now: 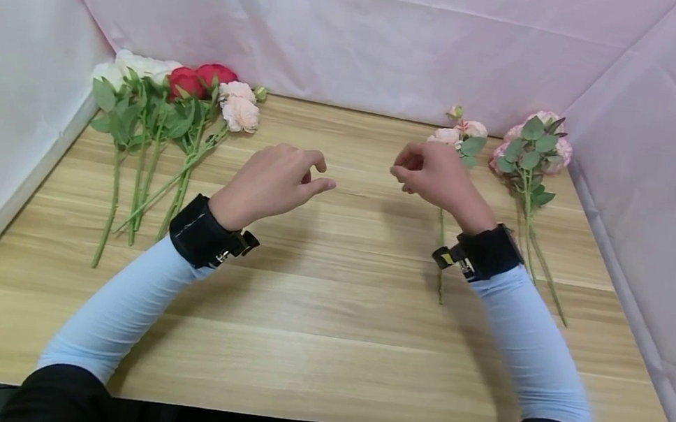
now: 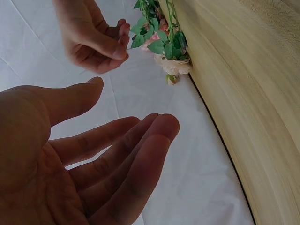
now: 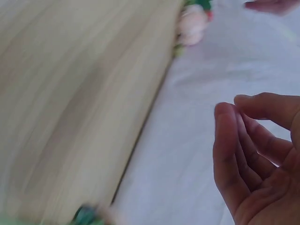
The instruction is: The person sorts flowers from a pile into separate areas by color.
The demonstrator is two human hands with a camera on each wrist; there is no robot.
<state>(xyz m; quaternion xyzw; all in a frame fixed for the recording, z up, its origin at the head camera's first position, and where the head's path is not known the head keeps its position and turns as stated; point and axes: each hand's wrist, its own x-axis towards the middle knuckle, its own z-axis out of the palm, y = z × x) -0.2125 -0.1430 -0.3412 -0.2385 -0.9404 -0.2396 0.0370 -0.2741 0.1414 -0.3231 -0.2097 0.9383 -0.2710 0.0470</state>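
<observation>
Both hands hover empty above the middle of a wooden table. My left hand holds its fingers relaxed and slightly bent, the palm bare in the left wrist view. My right hand is loosely curled with nothing in it. It hangs over the stem of a pale pink rose sprig that lies on the table under the wrist. The two hands are a short gap apart. Each wrist wears a black band with a camera.
A bunch of white, red and peach roses lies at the back left, stems toward me. A eucalyptus sprig with pink blooms lies at the back right. White cloth walls close in three sides of the table.
</observation>
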